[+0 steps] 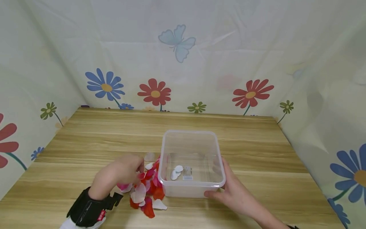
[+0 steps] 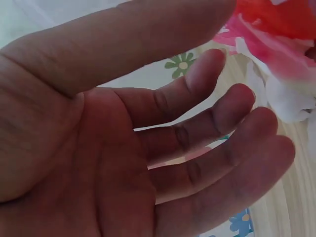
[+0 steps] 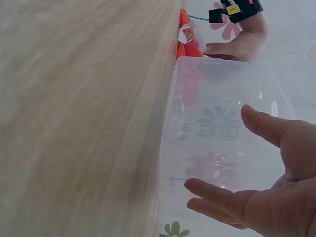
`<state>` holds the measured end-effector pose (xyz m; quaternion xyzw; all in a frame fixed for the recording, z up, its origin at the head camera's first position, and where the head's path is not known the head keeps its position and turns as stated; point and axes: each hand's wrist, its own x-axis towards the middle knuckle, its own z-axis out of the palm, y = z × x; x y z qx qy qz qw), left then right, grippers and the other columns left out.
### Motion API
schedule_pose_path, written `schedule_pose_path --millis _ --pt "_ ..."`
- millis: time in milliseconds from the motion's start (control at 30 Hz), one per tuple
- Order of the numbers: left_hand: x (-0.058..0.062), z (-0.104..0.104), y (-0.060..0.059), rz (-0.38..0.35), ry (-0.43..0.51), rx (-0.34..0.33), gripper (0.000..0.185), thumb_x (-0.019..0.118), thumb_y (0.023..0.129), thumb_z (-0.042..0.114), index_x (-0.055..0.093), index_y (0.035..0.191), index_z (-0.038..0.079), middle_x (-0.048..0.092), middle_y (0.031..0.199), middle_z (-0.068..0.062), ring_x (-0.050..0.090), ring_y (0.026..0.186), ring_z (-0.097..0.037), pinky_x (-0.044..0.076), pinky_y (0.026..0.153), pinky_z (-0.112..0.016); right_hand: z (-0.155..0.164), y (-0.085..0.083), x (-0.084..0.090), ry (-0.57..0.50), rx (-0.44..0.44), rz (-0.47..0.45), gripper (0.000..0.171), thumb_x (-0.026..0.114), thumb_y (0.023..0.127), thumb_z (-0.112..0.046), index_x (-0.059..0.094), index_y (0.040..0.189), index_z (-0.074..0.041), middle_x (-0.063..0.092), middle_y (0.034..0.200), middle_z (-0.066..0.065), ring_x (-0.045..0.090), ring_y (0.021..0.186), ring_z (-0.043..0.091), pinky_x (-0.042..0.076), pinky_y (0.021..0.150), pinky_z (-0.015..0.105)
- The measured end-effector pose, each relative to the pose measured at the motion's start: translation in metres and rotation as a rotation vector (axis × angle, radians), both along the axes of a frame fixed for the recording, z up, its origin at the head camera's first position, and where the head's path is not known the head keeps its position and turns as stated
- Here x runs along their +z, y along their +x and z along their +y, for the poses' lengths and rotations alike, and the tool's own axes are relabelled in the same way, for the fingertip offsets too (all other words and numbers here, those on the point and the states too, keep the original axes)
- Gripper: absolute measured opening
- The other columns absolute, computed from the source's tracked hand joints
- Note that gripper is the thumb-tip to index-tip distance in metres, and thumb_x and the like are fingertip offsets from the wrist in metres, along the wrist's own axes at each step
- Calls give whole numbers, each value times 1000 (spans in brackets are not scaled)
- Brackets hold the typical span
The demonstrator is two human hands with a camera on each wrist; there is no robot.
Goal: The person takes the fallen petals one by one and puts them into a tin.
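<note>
A clear plastic box (image 1: 191, 160) is seen standing open on the wooden table (image 1: 94, 136), a little right of the middle and toward the near edge. Its near right corner is touched by the right hand (image 1: 233, 192), whose thumb lies along the right wall while the fingers reach under the near rim; in the right wrist view the fingers (image 3: 217, 195) and thumb are held apart and fairly straight against the clear wall, not wrapped round it. A few white petals (image 1: 176, 172) and a small label are seen on the bottom of the box. Just left of the box, touching its left wall, a heap of red, pink and white petals (image 1: 147, 190) is spread on the table. The left hand (image 1: 123, 173) is held over the far left part of this heap, with a black wrist strap (image 1: 85, 210) behind it. In the left wrist view the palm is shown open, the fingers (image 2: 217, 123) loosely extended and slightly apart, with nothing pinched between them, and pink and red petals just beyond the fingertips. Flowered cloth (image 1: 200, 63) is hung round the table on three sides.
</note>
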<state>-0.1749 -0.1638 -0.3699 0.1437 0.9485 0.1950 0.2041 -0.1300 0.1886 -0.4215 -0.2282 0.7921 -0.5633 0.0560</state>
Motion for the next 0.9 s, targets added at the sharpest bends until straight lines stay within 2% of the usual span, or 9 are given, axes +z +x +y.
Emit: schedule_pose_path --millis 200,433,600,900 --pt "-6 2 -2 -6 -18 -28 34 91 73 4 63 92 8 57 81 -3 52 74 -21 50 62 -34 1 1 0 -3 11 13 112 88 78 -4 16 162 -23 38 153 16 49 127 46 51 98 49" --pt "-10 0 -4 4 -3 -43 31 84 76 -5 60 90 8 54 79 -3 52 73 -22 50 62 -35 1 1 -1 -13 18 7 112 88 79 -3 16 162 -23 38 153 16 50 126 47 52 97 43" --pt "-11 0 -5 31 27 -54 27 81 80 -8 60 87 8 54 78 -3 52 73 -21 50 63 -34 1 0 -1 -1 13 9 114 88 78 -2 14 163 -25 36 154 17 49 128 47 51 98 48" --pt "-11 0 -7 49 125 -24 22 76 84 -10 64 89 8 54 79 -4 52 71 -20 50 62 -31 1 0 -1 -6 23 9 116 86 79 1 12 164 -27 35 156 15 49 128 47 52 98 46"
